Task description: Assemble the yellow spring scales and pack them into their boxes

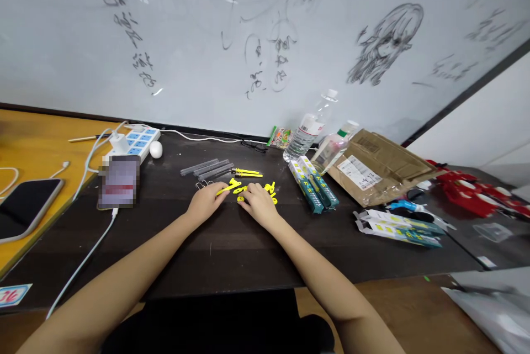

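Observation:
My left hand point(205, 203) is over the dark table, its thumb and fingers pinched on a yellow plastic piece point(223, 190) with a wider end. Close beside it, my right hand point(260, 206) bends its fingers down onto small yellow plastic parts point(240, 199); one seems to be between thumb and index finger. More yellow parts point(271, 191) lie just past its knuckles. Beyond the hands are grey see-through plastic strips point(215, 170) and slim yellow-and-black pieces point(248, 173). Thin metal pieces point(202, 184) show behind my left hand.
Green-and-white boxes point(312, 185) lie to the right, before two plastic bottles point(304, 136) and a brown parcel point(370, 169). Further right are opened boxes point(397, 227). A power strip point(143, 141), a cabled phone point(119, 183) and a second phone point(28, 207) are on the left.

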